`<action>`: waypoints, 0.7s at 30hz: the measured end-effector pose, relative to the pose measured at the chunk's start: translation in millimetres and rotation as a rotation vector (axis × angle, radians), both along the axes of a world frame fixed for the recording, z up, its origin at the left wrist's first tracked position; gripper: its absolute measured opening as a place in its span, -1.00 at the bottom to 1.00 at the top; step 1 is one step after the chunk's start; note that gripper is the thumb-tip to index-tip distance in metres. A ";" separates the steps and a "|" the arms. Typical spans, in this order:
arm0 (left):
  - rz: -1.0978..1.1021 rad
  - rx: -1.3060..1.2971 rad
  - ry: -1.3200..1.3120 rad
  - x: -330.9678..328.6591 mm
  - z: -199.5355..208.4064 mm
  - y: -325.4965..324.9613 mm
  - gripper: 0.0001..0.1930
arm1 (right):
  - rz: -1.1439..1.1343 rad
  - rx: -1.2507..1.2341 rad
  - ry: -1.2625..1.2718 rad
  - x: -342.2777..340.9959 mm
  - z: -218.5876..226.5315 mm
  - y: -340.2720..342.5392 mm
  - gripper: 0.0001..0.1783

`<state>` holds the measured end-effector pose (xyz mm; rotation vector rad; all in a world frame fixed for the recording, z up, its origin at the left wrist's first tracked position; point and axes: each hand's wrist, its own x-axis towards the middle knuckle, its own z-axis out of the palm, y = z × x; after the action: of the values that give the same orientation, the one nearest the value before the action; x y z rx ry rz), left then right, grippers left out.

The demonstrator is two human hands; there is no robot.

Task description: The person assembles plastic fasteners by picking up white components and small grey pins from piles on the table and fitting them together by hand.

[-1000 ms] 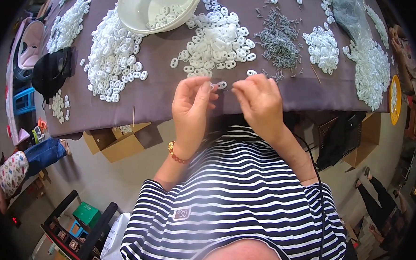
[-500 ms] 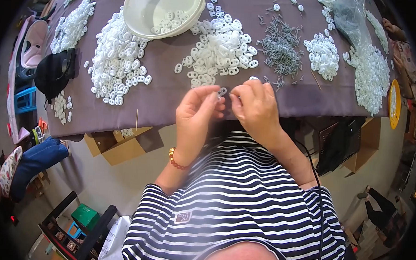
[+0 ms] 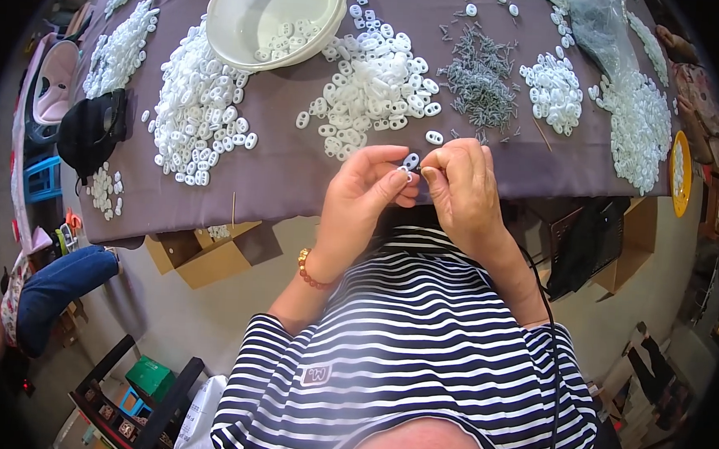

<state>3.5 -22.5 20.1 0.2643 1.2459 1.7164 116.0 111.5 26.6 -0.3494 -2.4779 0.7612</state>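
Between the thumb and fingers of my left hand (image 3: 368,186) is a small white oval plastic piece with two holes (image 3: 411,161), held just off the table's front edge. My right hand (image 3: 464,188) is closed in a pinch right beside that piece. What sits in its fingertips is too small to make out. Beyond my hands lies a heap of similar white oval pieces (image 3: 375,87). One loose oval piece (image 3: 435,137) rests just past my right fingers. To its right is a pile of small grey screws (image 3: 481,80).
A cream basin (image 3: 331,29) with some pieces stands at the back. More white heaps lie left (image 3: 191,110) and right (image 3: 552,92), near a clear plastic bag (image 3: 604,34). A black cap (image 3: 92,133) and thin stick (image 3: 542,135) lie there too. Cardboard box (image 3: 203,257) below.
Both hands have shifted slightly to the right. The piece in my left hand now shows more fully, and the loose oval piece beyond my right hand has come into clear sight.
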 end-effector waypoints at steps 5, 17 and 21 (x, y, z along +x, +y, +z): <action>0.056 0.034 0.078 1.1 -4.1 -0.2 -0.84 | 0.032 -0.052 -0.062 2.5 -0.3 -0.2 -0.86; 0.053 0.051 0.126 2.5 -3.4 0.1 -0.83 | 0.022 -0.085 -0.038 -0.5 2.6 -1.9 -0.93; -0.002 -0.008 0.003 -1.0 1.0 2.3 -0.79 | 0.011 -0.067 -0.034 1.6 1.3 0.1 -0.93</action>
<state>2.5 -20.2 21.2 0.2639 1.2541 1.7097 117.6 111.6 27.8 -0.3762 -2.4928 0.8510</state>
